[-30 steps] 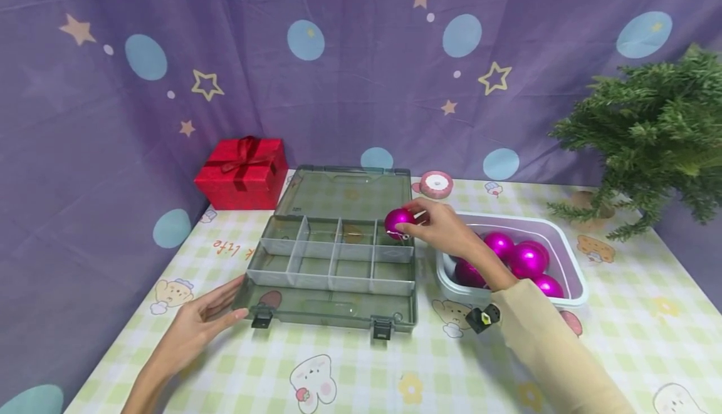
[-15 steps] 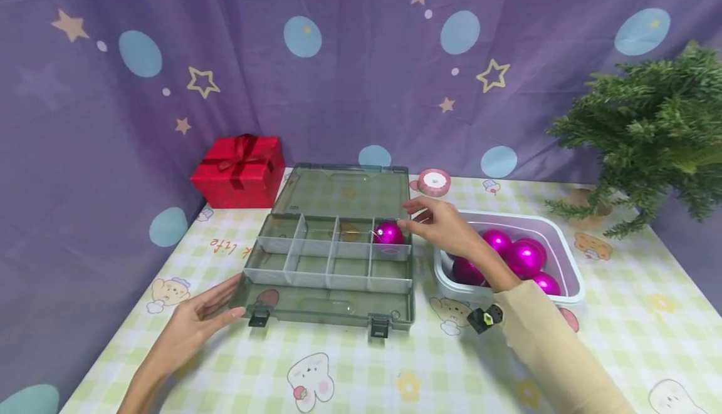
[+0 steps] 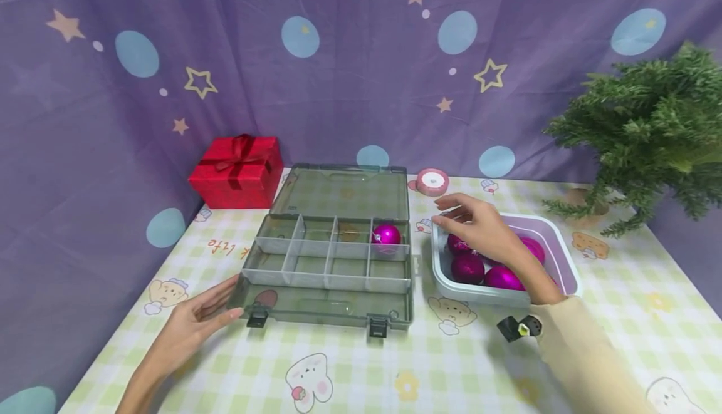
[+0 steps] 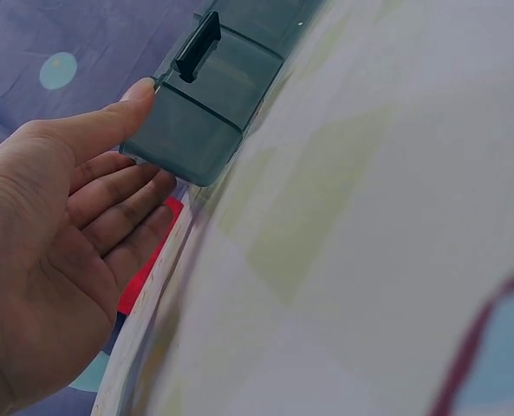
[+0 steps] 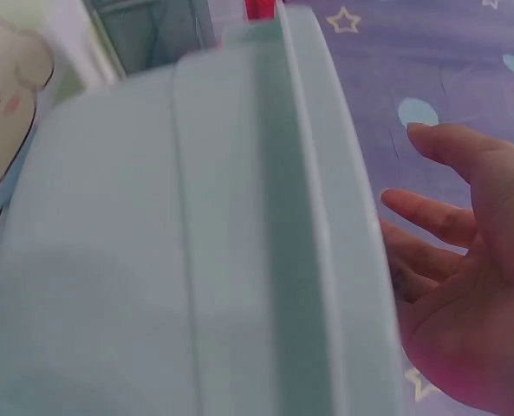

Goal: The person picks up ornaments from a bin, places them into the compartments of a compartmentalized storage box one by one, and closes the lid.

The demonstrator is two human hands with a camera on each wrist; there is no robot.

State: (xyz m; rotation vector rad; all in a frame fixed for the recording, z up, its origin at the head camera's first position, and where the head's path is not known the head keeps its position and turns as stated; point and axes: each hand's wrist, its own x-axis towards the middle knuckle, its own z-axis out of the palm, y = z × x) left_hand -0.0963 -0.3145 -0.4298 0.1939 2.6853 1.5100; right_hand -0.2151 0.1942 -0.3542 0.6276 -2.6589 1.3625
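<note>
A translucent grey-green compartment case (image 3: 327,306) lies with its lid back in the head view. One shiny magenta bauble (image 3: 386,235) sits in its back right compartment. My left hand (image 3: 194,323) rests at the case's front left corner; in the left wrist view the thumb touches the case edge and the loosely straight fingers lie by its side. My right hand (image 3: 479,226), fingers loosely bent and holding nothing, is above a pale plastic tub (image 3: 479,295). Several magenta baubles (image 3: 467,268) fill the tub, partly hidden by my right hand and forearm.
A red gift box (image 3: 237,173) with a ribbon stands behind the case on the left. A pink-edged ribbon roll (image 3: 432,181) lies behind the tub. Green artificial tree branches (image 3: 665,132) overhang the right back. A patterned purple curtain (image 3: 338,88) closes off the back.
My right hand has let go of a bauble, which now sits in the case's back right compartment. That hand has moved right, over the tub. My left hand stays at the case corner.
</note>
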